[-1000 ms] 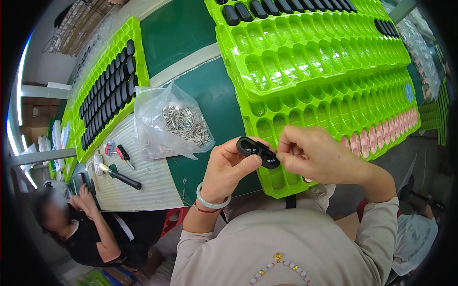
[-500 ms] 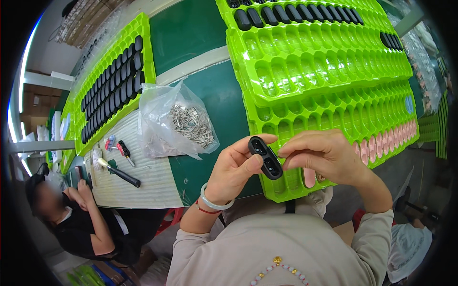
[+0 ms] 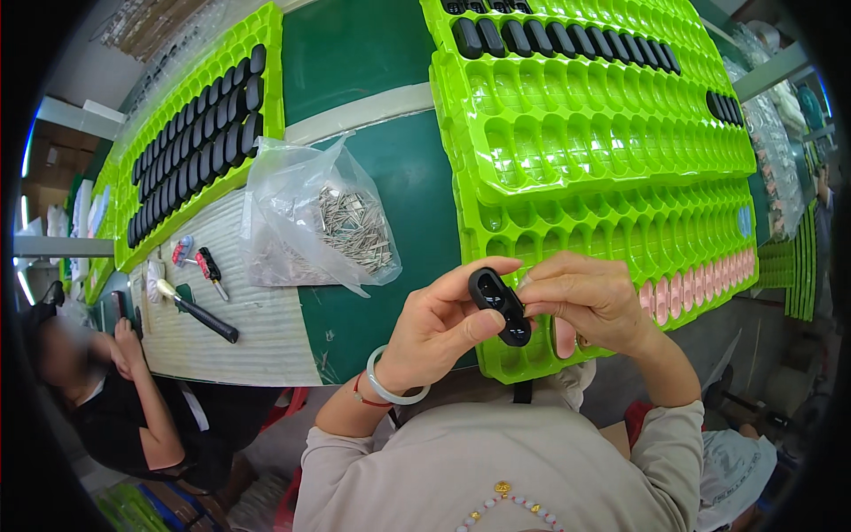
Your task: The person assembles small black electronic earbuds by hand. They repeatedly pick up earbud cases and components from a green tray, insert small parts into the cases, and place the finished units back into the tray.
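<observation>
My left hand (image 3: 430, 332) grips a black oblong earbud case (image 3: 498, 306) between thumb and fingers, tilted above the near edge of a green tray. Two glossy hollows in the case face up. At its right edge, my right hand (image 3: 592, 300) has thumb and forefinger pinched together against the case; whatever lies between those fingertips is hidden. Under my hands, the lower green tray (image 3: 567, 232) holds a row of pink oblong pieces (image 3: 661, 301) on its right side. Another pink piece (image 3: 565, 337) sits just below my right hand.
Stacked beyond is an upper green tray (image 3: 492, 180) with black cases (image 3: 541, 40). A clear bag of metal pins (image 3: 355, 230) lies left, beside a screwdriver (image 3: 211, 270) and a black-handled tool (image 3: 208, 319). Another tray of black cases (image 3: 273, 97) stands farther left. A co-worker (image 3: 115, 408) sits lower left.
My right fingers have closed into a pinch at the case's edge, and the case has tilted more. The whole view has shifted slightly.
</observation>
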Action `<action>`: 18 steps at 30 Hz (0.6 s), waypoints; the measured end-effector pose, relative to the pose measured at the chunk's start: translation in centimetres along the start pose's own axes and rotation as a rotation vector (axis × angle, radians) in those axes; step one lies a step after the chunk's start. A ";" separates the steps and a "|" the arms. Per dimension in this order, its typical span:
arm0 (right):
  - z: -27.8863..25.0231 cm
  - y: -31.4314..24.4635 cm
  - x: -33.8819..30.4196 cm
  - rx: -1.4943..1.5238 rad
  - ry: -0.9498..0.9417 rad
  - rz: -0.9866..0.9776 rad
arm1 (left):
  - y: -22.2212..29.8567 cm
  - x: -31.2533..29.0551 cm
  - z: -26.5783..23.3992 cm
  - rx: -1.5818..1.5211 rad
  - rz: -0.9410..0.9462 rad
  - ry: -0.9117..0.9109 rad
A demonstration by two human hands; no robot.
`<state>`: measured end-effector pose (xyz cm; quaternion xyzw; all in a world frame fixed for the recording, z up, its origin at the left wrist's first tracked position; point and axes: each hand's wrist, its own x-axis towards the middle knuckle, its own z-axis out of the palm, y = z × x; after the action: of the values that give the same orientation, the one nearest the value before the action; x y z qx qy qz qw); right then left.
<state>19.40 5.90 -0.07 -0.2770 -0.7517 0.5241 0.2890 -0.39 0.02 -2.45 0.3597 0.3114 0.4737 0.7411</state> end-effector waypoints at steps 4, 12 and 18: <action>0.1 0.5 0.0 -0.022 0.001 -0.062 | 0.1 -0.1 0.2 -0.040 0.019 -0.015; 0.3 -0.7 0.2 0.051 0.017 0.123 | -0.1 0.0 0.2 -0.123 0.033 0.073; 2.9 -1.9 -1.0 0.161 0.315 0.240 | -1.1 0.2 0.7 0.098 0.291 0.141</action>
<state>17.77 2.83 0.80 -0.4191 -0.6145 0.5634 0.3596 0.75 -0.29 -3.01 0.4024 0.3299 0.5844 0.6227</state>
